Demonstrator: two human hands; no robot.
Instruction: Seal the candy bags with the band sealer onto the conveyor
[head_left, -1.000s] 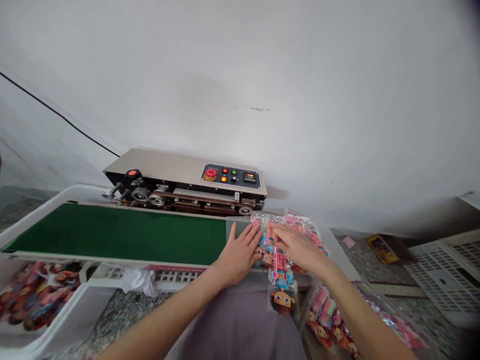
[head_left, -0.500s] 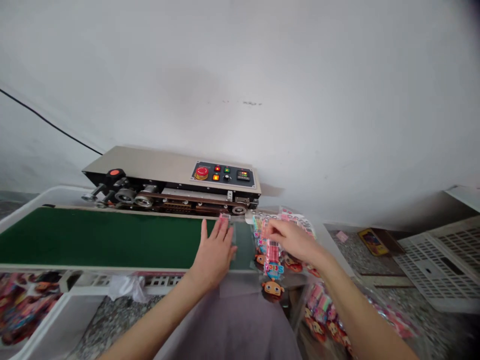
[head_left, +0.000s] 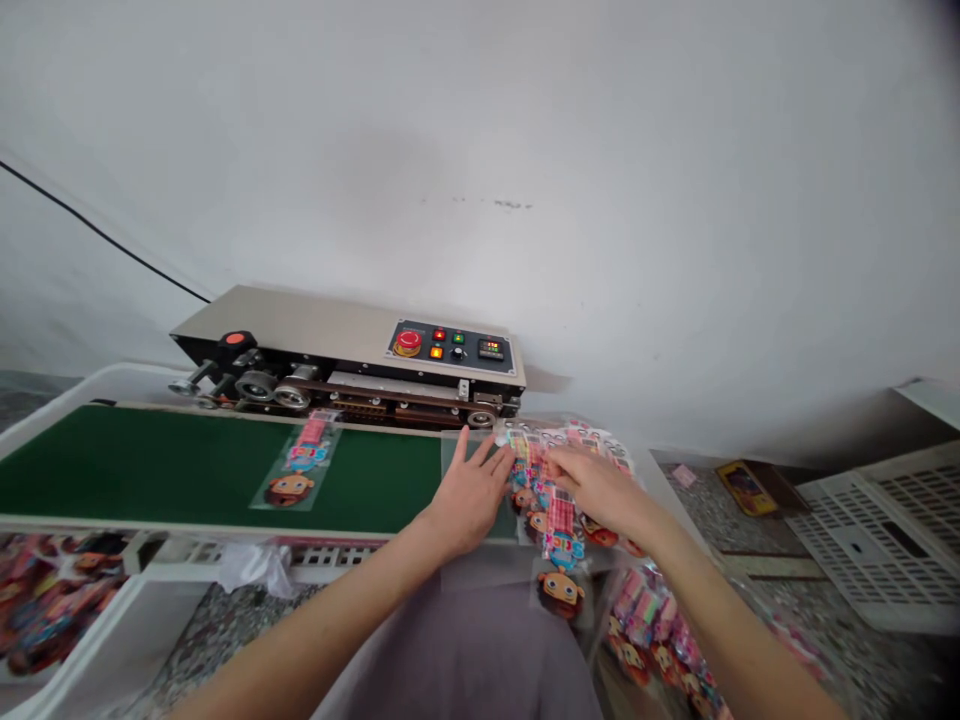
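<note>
My left hand (head_left: 472, 490) lies flat with fingers spread at the right end of the green conveyor belt (head_left: 165, 465), its fingertips touching the left edge of a pile of clear candy packets (head_left: 559, 500). My right hand (head_left: 592, 485) rests on top of that pile, fingers bent over the packets. One packet (head_left: 296, 470) with a cartoon face lies alone on the belt, its top edge under the sealing machine (head_left: 352, 360).
The machine's control panel (head_left: 450, 345) has a red stop button and lit lights. A tray of finished packets (head_left: 45, 610) sits lower left. More packets (head_left: 660, 640) lie lower right. White crates (head_left: 870, 530) stand at right.
A packet that my left hand pushed onto the belt has travelled left along the sealer. My left hand has come back right to the pile; my right hand stayed on it.
</note>
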